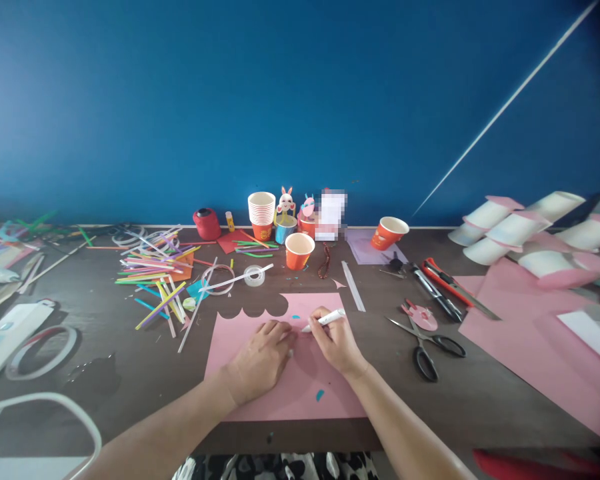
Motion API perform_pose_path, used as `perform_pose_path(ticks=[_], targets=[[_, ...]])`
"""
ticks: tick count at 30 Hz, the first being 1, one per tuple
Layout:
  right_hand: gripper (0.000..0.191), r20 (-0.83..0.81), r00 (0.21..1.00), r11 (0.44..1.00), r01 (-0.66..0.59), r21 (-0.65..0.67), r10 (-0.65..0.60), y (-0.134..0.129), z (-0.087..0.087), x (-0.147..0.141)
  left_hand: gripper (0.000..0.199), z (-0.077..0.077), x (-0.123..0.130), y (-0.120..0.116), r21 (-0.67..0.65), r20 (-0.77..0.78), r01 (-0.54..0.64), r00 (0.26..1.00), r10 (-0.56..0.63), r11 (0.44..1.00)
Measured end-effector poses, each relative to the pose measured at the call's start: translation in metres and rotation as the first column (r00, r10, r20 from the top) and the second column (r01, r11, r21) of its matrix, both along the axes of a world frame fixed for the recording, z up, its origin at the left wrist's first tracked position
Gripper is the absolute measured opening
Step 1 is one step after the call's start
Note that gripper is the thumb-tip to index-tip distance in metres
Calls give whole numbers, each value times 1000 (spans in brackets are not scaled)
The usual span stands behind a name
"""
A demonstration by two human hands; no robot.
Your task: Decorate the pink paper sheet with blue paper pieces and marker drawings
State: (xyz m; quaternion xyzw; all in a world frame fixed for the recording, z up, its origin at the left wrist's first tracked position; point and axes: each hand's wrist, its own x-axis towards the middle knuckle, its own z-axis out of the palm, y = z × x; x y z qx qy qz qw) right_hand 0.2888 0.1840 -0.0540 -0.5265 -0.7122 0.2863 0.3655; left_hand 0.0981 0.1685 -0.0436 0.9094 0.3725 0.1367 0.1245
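Observation:
A pink paper sheet [310, 393] with scalloped cut-outs along its upper left edge lies on the dark table near the front edge. Small blue scraps rest on it. My left hand [263, 360] lies flat on the left half of the sheet, its fingers reaching toward the middle. Held in my right hand [337, 343] is a white pen [330, 318], slanted with its tip down at the paper, just right of my left fingertips. Any mark under the tip is too small to make out.
Scissors [423, 343] lie right of the sheet, near utility knives [450, 288] and more pink paper [505, 333]. Colored strips [155, 267] are piled at left. An orange cup [299, 253], stacked cups [262, 213] and clear tape [254, 275] stand or lie behind.

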Motion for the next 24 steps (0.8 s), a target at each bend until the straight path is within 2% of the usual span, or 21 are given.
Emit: perform_pose_path(ticks=[24], targets=[[21,-35,999,999,31,-15,-31,-1,-1,0,35,-1,0,1,5,12,4,1000,-4,1000]])
